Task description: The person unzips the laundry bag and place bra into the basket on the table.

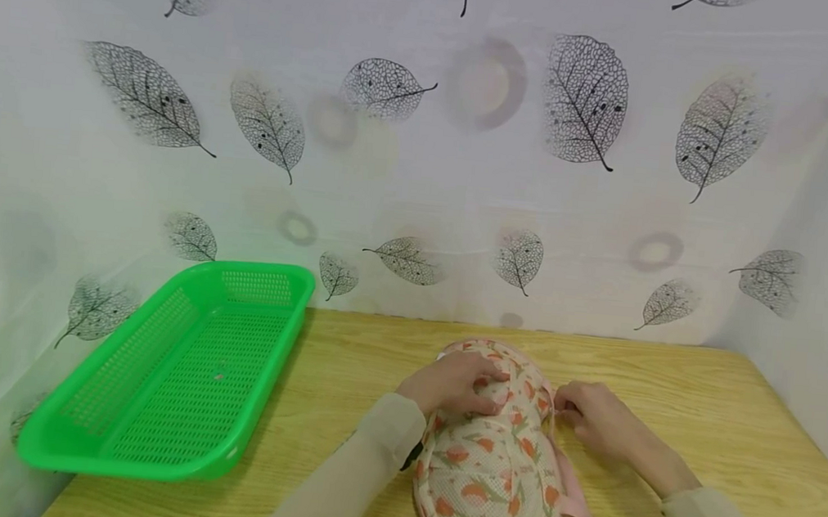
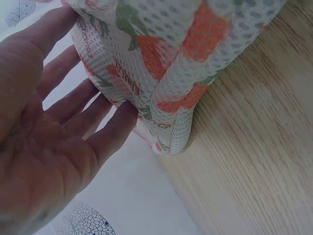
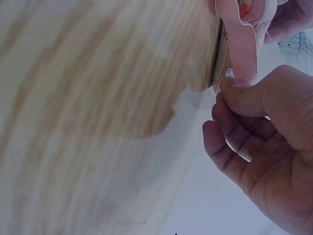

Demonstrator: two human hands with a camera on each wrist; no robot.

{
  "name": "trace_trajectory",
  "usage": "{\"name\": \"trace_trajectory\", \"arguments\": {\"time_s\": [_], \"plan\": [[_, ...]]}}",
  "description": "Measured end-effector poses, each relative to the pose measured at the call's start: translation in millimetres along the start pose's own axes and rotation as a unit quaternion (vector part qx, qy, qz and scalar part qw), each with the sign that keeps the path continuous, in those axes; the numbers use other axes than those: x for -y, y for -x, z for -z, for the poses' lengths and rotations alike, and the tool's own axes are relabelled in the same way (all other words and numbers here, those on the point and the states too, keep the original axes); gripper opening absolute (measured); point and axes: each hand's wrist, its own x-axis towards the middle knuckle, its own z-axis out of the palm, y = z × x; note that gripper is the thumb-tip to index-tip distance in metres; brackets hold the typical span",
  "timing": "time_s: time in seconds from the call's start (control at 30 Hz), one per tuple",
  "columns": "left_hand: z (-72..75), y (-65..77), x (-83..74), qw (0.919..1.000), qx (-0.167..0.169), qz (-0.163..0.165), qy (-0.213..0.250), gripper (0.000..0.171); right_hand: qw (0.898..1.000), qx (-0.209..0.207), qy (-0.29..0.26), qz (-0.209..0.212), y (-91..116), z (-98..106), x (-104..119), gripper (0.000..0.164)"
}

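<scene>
- Beige sleeves [image 1: 335,481] are taking up the near edge of the head view, one running up from the bottom and the other reaching in from the lower right
- Flowered mesh bag [image 1: 483,478] is lying on the wooden table [image 1: 359,377], somewhat right of the middle, its two rounded parts meeting at a narrower waist and its length pointing away from the person
- Left hand [image 1: 455,381] is resting over the far part of the bag, fingers spread and gently bent, tips touching the cloth; how firmly they are pressing, I cannot tell
- Right hand [image 1: 599,422] is working at the bag's right edge, beside the waist: thumb and forefinger are pinching a small pale tab [image 3: 229,72], too small to make out fully, while the other fingers are curling loosely, holding nothing
- Pink strap [image 1: 574,496] is sticking out on that same side, just beside the pinching thumb in the right wrist view, so it is probably risking getting caught
- Good handling here is likely calling for a flat, steady left hand close to the waist, a small fingertip pinch, and a gentle pull along the edge rather than upward, since soft mesh is apt to be bunching
- Green basket [image 1: 272,381] is standing well apart on the left
</scene>
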Motion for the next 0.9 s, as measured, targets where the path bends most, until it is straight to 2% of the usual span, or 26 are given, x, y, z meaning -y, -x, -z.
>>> {"name": "trace_trajectory", "arguments": {"time_s": [0.3, 0.57, 0.9], "plan": [[-0.1, 0.6, -0.4, 0.9998, 0.003, 0.009, 0.019, 0.048, 1.000, 0.005, -0.004, -0.002, 1.5, -0.2, 2.3, 0.025], [0.3, 0.8, -0.3, 1.0000, 0.003, 0.005, 0.002, 0.049, 1.000, 0.007, -0.008, -0.007, 2.3, -0.7, 5.0, 0.023], [0.5, 1.2, -0.7, 1.0000, 0.005, 0.006, 0.006, 0.049, 1.000, 0.010, -0.013, -0.001, 4.2, -1.0, 5.1, 0.022]]}}
